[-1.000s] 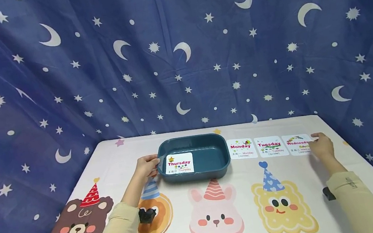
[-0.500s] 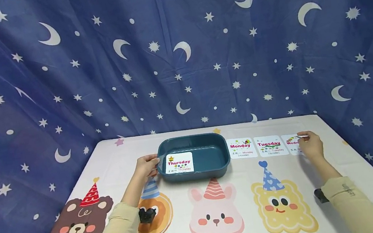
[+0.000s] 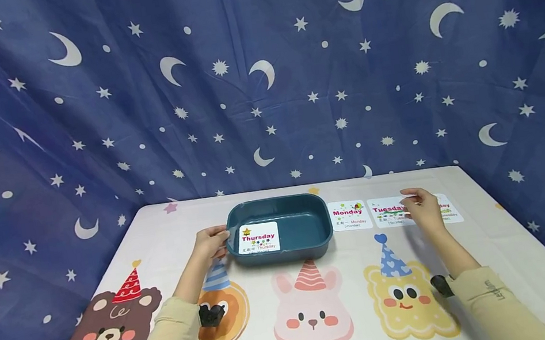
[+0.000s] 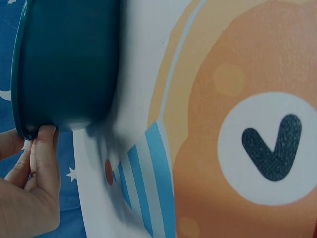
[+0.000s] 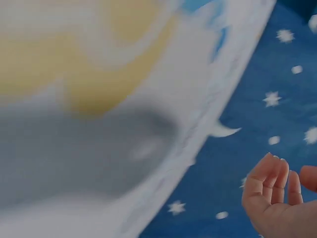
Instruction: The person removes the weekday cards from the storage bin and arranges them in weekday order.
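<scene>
A dark teal plastic basin (image 3: pixel 310 252) stands at the far side of the table. Inside, toward its left end, lies a white Thursday card (image 3: pixel 258 238). My left hand (image 3: pixel 211 243) pinches the basin's left rim between thumb and fingers, as the left wrist view also shows. To the basin's right a Monday card (image 3: pixel 349 215), a Tuesday card (image 3: pixel 382 212) and a Wednesday card (image 3: pixel 449 210) lie in a row. My right hand (image 3: pixel 425 212) hovers over the Tuesday and Wednesday cards, partly hiding both. Its fingers (image 5: pixel 270 178) are loosely bent and hold nothing.
The white tablecloth (image 3: pixel 357 291) carries printed cartoon figures and lettering. Behind the table hangs a blue curtain (image 3: pixel 265 118) with moons and stars. Black wrist devices show at both sleeves.
My right hand has moved left, from the Wednesday card's right edge to between the Tuesday and Wednesday cards. My left hand keeps its grip on the basin, and the view has shifted slightly.
</scene>
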Demonstrator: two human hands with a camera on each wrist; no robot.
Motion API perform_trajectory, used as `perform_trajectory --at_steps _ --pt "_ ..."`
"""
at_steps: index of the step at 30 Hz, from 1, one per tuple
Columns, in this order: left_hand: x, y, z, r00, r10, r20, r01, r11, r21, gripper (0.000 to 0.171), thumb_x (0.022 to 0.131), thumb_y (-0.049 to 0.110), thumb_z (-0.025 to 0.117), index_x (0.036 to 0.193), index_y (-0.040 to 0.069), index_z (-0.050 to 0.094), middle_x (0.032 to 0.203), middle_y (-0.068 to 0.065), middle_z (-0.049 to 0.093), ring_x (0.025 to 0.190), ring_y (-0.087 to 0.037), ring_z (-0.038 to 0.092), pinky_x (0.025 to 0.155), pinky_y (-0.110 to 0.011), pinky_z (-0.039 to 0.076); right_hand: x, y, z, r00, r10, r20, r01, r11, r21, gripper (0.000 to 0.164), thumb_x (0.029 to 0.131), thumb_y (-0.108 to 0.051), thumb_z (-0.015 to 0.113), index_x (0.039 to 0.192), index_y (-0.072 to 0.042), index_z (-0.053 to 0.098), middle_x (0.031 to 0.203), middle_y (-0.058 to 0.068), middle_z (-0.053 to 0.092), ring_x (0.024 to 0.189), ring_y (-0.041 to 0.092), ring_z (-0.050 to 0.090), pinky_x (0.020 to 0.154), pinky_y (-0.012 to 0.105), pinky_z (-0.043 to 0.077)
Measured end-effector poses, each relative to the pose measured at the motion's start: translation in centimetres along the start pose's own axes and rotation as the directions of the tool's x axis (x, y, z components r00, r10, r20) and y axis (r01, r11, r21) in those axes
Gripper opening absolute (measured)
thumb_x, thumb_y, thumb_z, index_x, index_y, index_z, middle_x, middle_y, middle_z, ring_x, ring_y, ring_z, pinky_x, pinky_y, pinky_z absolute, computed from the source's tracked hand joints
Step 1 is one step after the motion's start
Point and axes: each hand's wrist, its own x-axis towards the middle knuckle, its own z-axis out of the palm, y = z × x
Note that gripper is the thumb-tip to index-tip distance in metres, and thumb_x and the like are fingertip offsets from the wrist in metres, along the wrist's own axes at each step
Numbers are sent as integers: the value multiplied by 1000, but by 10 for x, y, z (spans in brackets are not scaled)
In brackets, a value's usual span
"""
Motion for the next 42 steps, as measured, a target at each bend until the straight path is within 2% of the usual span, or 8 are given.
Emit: perform_trajectory --at_steps 5,12,18,23,28,31,36,42 --pt "1 -1 0 1000 -11 15 11 1000 -7 36 96 10 52 131 -1 52 125 -23 57 70 -9 59 54 -18 48 -12 -25 11 997 -8 71 4 998 58 33 95 -3 46 125 7 50 82 -7 56 65 -6 53 60 10 50" --pt "0 -2 1 1000 -28 11 28 1000 4 36 96 11 52 130 1 53 123 -21 58 69 -7 57 57 -20 50 -26 -49 23 983 4 183 -34 986 164 35 96 -5 45 129 6 47 85 -13 55 71 -3 55 68 16 53" --pt "-1 1 0 1000 -12 3 12 1000 14 35 95 11 53 129 0 54 117 -21 60 67 -7 57 59 -21 51 -38 -67 35 947 -19 321 -69 963 261 35 98 -10 47 129 4 45 92 -12 58 78 1 58 73 18 54" --pt "1 3 0 1000 -14 2 14 1000 21 36 95 11 53 130 1 54 115 -19 60 67 -7 57 61 -22 52 -44 -77 46 922 -32 385 -96 947 308 35 98 -14 49 128 4 46 93 -10 59 83 6 61 76 20 54" --pt "2 1 -1 1000 -14 -3 14 1000 13 35 95 12 53 128 1 54 111 -18 62 68 -7 58 59 -20 52 -47 -82 62 888 2 461 -189 914 359 26 97 -14 51 120 -4 53 93 -8 60 83 8 61 78 23 55" --pt "1 0 -1 1000 -8 -1 8 1000 10 35 95 11 53 128 0 54 112 -19 61 66 -7 57 59 -21 51 -48 -83 74 863 20 504 -238 897 372 27 97 -13 51 121 -2 54 94 -6 62 84 11 62 77 23 55" --pt "-1 -1 0 1000 1 -5 -1 1000 13 35 96 11 53 128 -1 54 115 -22 60 66 -7 58 58 -20 52 -49 -85 95 835 15 549 -236 913 333 38 98 -13 48 131 6 45 102 0 62 86 11 63 79 25 55" --pt "-2 1 0 1000 -10 -13 10 1000 26 35 96 12 53 129 0 54 114 -20 60 62 -5 55 60 -21 52 -48 -93 120 821 29 571 -220 938 268 38 98 -12 47 132 4 46 116 12 60 91 15 64 86 32 54"
